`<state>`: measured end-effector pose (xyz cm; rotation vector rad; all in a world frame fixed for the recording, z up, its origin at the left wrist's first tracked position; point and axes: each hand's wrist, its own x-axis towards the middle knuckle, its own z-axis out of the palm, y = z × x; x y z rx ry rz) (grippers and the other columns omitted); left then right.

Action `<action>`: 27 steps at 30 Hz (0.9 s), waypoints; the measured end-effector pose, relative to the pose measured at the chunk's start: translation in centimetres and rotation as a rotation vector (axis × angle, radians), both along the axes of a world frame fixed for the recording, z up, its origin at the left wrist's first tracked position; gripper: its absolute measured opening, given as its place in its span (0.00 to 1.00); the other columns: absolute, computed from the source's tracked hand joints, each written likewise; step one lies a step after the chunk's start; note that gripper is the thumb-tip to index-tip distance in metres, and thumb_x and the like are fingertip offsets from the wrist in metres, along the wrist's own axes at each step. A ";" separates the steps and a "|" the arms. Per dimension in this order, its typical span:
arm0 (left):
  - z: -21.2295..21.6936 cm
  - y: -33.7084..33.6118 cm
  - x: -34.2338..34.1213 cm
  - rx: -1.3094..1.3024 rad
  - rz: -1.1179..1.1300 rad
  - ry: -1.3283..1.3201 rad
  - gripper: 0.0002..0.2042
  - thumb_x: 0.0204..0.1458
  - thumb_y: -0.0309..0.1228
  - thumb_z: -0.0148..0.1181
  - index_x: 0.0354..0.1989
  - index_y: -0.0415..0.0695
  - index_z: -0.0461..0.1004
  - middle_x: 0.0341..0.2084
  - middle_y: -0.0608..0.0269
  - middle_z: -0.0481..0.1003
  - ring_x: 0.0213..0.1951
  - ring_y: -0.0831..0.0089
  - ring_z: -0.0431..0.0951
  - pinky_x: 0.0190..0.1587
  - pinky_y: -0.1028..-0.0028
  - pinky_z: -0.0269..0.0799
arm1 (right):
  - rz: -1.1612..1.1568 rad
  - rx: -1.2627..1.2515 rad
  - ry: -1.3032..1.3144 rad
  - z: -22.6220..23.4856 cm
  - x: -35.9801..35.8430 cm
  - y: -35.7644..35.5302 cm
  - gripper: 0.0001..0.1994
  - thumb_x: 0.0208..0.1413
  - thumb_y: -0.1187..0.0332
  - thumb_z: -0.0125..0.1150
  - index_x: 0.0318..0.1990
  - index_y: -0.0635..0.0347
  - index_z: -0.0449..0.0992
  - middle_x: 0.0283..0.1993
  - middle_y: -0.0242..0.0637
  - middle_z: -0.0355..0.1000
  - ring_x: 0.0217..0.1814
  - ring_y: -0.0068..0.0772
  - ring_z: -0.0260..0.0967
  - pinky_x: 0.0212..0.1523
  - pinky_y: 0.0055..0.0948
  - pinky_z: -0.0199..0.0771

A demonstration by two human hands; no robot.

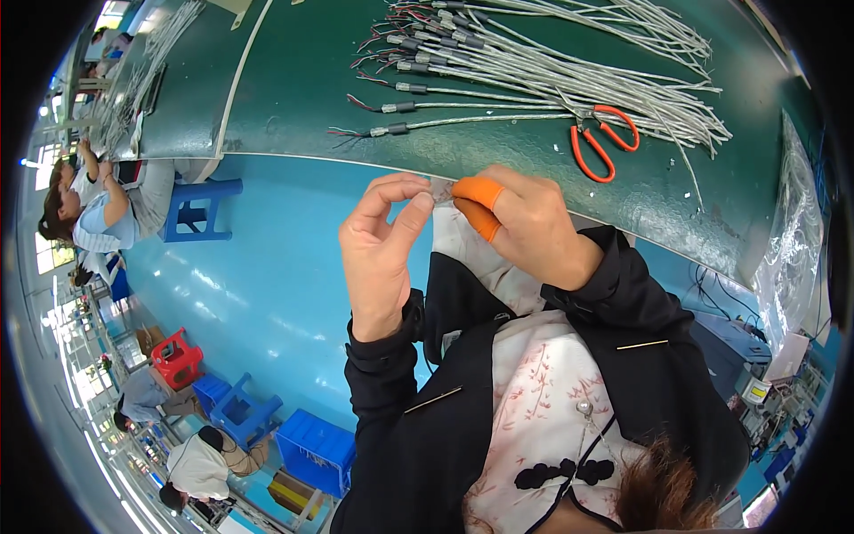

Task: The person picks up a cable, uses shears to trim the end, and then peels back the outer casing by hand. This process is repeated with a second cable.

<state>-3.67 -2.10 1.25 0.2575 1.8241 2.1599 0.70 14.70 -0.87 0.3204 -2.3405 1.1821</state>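
My left hand (381, 245) and my right hand (529, 222) meet just off the near edge of the green table (294, 98). Orange finger cots (479, 203) cover the thumb and forefinger of my right hand. Both hands are closed in a pinch, fingertips almost touching. Between them is a small, pale, see-through bit (441, 189), too small to name. On the table beyond lies a bundle of grey braided cables (569, 76), with dark sleeves and bare coloured wires at their left ends. Hand cutters with orange-red handles (594, 142) rest against the nearest cables.
A clear plastic bag (790, 249) hangs at the table's right end. Blue stools (200, 211), a red stool (176, 358) and a blue crate (316, 451) stand on the blue floor to the left. Other people sit working at the far left.
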 end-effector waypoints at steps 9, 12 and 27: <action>0.4 0.7 0.5 0.014 0.088 -0.070 0.04 0.51 0.21 0.57 0.34 0.34 0.74 0.37 0.60 0.72 0.38 0.75 0.71 0.44 0.74 0.68 | 0.146 -0.343 -0.307 0.8 0.3 0.4 0.06 0.51 0.78 0.59 0.37 0.64 0.72 0.30 0.37 0.73 0.24 0.27 0.70 0.23 0.23 0.69; 0.5 1.1 0.8 0.069 0.133 -0.126 0.03 0.50 0.20 0.58 0.33 0.34 0.74 0.35 0.62 0.73 0.39 0.76 0.70 0.45 0.77 0.65 | 0.243 -0.708 -0.615 1.2 0.4 0.4 0.05 0.55 0.77 0.56 0.38 0.65 0.72 0.31 0.35 0.73 0.26 0.22 0.70 0.24 0.21 0.70; 0.6 1.1 1.4 -0.031 0.216 0.102 0.07 0.54 0.22 0.53 0.39 0.35 0.72 0.42 0.57 0.72 0.43 0.72 0.70 0.48 0.71 0.66 | 0.382 -1.015 -0.793 1.0 -0.1 1.0 0.06 0.57 0.72 0.55 0.40 0.64 0.72 0.30 0.32 0.72 0.22 0.14 0.63 0.22 0.13 0.60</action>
